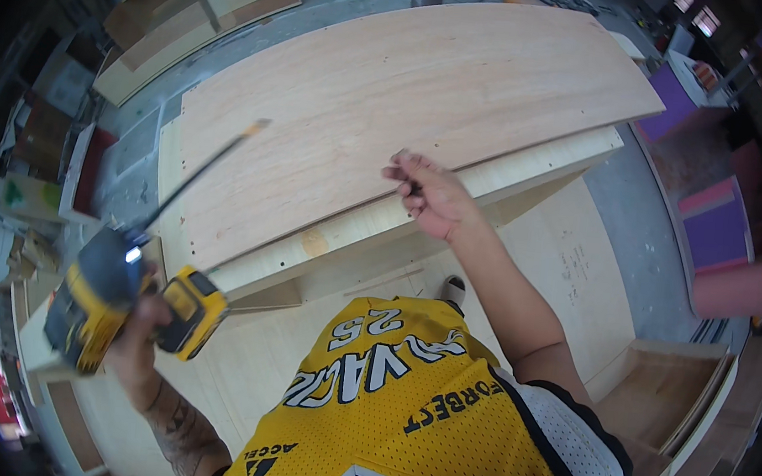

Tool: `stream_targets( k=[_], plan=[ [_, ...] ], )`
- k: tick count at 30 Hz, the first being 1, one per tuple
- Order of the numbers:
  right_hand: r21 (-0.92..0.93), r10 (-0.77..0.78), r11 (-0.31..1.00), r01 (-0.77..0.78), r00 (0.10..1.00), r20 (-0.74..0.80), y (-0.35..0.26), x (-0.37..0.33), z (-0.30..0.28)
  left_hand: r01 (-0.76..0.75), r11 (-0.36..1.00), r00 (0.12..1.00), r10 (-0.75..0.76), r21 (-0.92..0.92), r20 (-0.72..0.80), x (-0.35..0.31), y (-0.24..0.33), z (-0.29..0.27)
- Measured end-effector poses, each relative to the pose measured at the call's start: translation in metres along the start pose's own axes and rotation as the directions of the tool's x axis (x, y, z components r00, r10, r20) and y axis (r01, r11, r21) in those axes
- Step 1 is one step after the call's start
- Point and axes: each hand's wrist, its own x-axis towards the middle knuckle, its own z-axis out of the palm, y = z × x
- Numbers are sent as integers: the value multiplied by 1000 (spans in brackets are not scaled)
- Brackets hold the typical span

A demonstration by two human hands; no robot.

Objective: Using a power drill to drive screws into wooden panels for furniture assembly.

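Observation:
My left hand [145, 324] is wrapped round the handle of a yellow and black cordless drill [92, 307], with its battery toward my body. A long thin bit [192, 181] with an orange-brown tip reaches from the drill up and right over a plywood panel [338, 115]. My right hand [435, 197] hovers over the panel's near edge, thumb and fingers pinched together. Something small and dark shows among its fingers, too small to name. The panel lies flat on a pale wooden carcass [553, 167], whose front edge juts out below it.
Several small dark holes or screw heads dot the panel. Behind left stand unfinished wooden cabinets [167, 34]. A purple and white cabinet [683, 102] and pink and purple panels [722, 225] are at the right. An open wooden box [669, 394] sits close on my right.

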Motion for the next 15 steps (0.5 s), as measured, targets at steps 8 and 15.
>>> stream_targets(
  k=[8,15],
  plan=[
    [-618,-215,751,231,971,103,-100,51,-72,286,909,927,-343,302,153,44,49,192],
    [-705,-334,154,693,708,623,-98,66,-90,212,838,920,-345,502,188,65,96,268]
  ],
)
